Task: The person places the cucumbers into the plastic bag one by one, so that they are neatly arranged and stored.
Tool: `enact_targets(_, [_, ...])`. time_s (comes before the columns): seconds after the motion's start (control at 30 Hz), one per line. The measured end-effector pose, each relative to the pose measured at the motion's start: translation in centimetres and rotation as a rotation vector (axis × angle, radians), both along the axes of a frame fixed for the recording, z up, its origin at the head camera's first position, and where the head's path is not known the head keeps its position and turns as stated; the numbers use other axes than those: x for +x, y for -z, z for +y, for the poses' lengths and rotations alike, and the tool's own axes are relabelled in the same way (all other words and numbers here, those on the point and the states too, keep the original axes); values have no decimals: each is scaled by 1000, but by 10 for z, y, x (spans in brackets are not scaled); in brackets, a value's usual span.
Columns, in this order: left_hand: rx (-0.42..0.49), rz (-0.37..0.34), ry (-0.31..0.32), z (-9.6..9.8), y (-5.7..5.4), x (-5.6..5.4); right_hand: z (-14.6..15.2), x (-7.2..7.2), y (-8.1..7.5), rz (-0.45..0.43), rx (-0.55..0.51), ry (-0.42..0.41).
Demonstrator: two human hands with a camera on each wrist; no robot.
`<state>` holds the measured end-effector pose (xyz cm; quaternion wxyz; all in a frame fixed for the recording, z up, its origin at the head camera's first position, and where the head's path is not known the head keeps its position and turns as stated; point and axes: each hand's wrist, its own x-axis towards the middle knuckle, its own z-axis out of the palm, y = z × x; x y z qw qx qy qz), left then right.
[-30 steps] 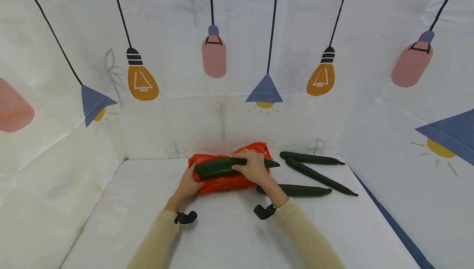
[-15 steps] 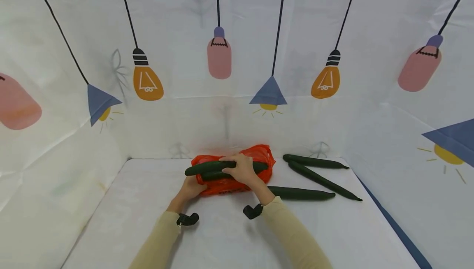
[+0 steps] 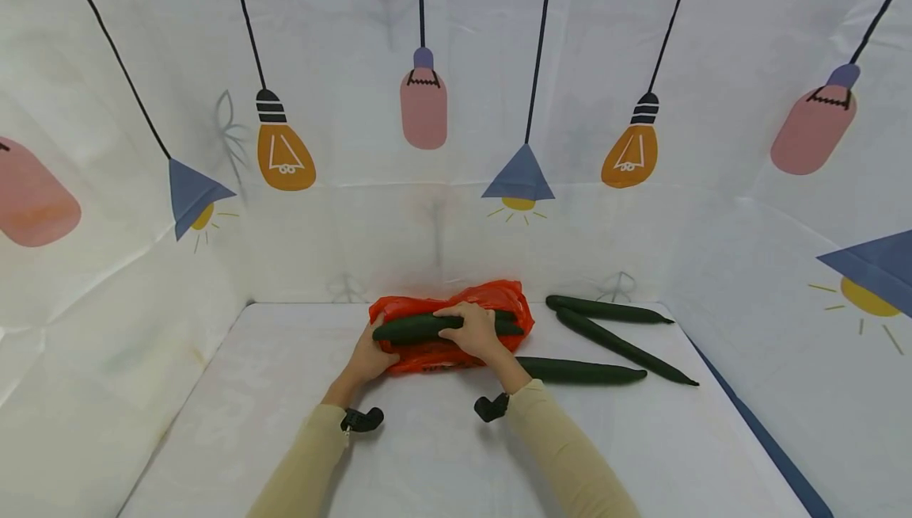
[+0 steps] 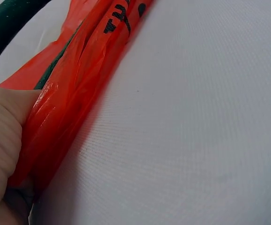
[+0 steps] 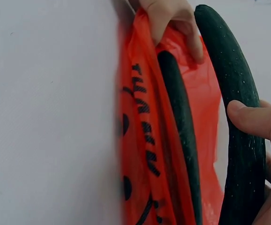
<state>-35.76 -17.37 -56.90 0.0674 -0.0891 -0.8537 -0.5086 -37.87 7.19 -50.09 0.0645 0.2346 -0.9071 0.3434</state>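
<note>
An orange-red plastic bag (image 3: 427,361) with black print lies at the table's far side. My left hand (image 3: 368,357) grips its left end, the thumb over the near edge in the left wrist view; some fingers reach inside the mouth in the right wrist view. My right hand (image 3: 475,333) holds a long dark green cucumber (image 5: 236,70) around its middle, over the bag's opening. Another cucumber (image 5: 179,105) lies within the bag, partly covered by its near side. The held cucumber's left end (image 3: 385,333) is close to my left fingers.
Three more cucumbers lie to the right: one at the back (image 3: 606,310), one slanting (image 3: 627,346), one nearer (image 3: 584,371), its left end behind my right arm. The white table (image 3: 427,455) meets a lamp-patterned cloth wall (image 3: 342,241) at the back and sides.
The held cucumber first shifted left past the bag's end, then back right and down over the opening. My right hand moved with it. My left hand stays at the bag's left end.
</note>
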Motion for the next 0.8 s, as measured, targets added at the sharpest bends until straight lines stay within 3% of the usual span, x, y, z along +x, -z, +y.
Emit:
enact_targets(0.2, [-10,-75,-24,-1,1,-1,5,-3,9,-23,25,20])
enact_targets(0.8, [-95,-96,-35,0,1,-2,9,-6,24,-50,51,53])
